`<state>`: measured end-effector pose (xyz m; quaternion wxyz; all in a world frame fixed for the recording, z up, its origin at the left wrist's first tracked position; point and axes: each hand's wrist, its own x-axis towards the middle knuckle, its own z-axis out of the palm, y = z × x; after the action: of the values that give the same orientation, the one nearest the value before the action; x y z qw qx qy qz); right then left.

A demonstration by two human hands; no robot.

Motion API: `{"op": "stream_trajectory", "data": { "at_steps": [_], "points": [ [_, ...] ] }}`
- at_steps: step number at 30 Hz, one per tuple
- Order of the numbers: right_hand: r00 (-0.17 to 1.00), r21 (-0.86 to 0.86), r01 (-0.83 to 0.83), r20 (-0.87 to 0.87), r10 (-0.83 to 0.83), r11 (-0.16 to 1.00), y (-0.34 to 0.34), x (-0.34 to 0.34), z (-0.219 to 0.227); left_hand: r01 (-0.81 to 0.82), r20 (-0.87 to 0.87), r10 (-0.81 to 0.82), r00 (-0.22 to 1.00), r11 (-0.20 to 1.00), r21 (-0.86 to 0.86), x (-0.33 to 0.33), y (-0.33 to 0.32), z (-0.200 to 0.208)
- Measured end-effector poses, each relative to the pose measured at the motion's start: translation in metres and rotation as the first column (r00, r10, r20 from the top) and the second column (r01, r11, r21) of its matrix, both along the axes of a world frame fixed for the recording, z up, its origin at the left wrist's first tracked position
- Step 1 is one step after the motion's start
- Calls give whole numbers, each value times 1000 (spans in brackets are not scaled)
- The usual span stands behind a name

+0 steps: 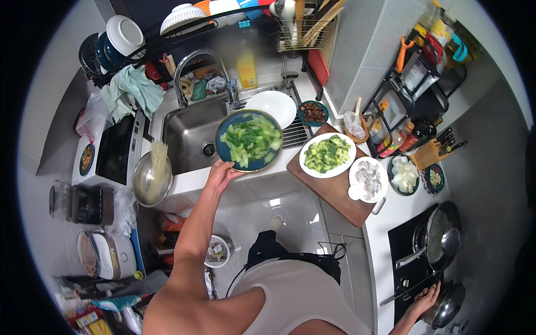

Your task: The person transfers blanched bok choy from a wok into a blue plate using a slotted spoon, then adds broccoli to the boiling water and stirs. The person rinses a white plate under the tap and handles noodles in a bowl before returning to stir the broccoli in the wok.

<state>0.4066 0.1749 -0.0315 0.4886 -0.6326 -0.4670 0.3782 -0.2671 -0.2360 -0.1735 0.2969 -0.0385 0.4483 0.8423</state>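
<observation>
My left hand (221, 176) grips the near rim of a dark blue plate (223, 152), holding it level over the front edge of the sink. Chopped leafy greens (254, 139) cover the plate. At the lower right, my right hand (425, 300) is by the stove, its fingers curled close to a long thin-handled utensil (410, 290) and the near edge of a wok (434, 223). What its fingers hold is too small to make out. A lidded pot (449, 306) stands just beside that hand.
A wooden board (340, 200) bears plates of broccoli (328, 154) and pale shrimp (368, 180). White chunks (405, 174) fill a bowl nearby. Left of the steel sink (187, 128), dry noodles (159, 167) stick out of a metal bowl. A knife block (430, 153) stands on the right; a bin (218, 251) is below.
</observation>
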Motion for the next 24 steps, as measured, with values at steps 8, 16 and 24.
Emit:
{"op": "stream_trajectory", "data": {
  "at_steps": [8,16,24],
  "points": [
    [984,30,137,-115,-133,990,-13,15,-26,153,127,-156,979,988,38,-109,18,-64],
    [974,24,185,-140,-180,982,-46,-5,-21,161,188,-173,967,984,77,-123,49,-66],
    [958,23,237,-171,-230,971,-57,-2,-26,174,222,-197,955,978,119,-140,65,-84]
  ]
}}
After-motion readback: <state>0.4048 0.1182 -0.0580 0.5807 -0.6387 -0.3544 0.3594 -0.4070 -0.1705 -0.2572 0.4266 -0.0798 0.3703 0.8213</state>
